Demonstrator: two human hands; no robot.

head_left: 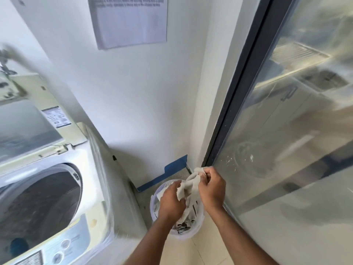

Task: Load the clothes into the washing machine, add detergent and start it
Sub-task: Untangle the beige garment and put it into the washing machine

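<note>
Bright, even daylight fills the laundry corner, apparently entering through the glass door, whose pane carries milky glare and smeared reflections. The white wall is evenly lit, with a soft shadow falling beside the washing machine. Motion blur softens the whole frame, worst at the upper left, and the text on the posted notice is unreadable. Wide-angle distortion bends and tilts the door frame and the machine's edges.

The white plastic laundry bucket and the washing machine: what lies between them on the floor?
In the head view, only a narrow strip of speckled grey floor separates the white plastic laundry bucket from the white top-loading washing machine; nothing stands there.
</note>
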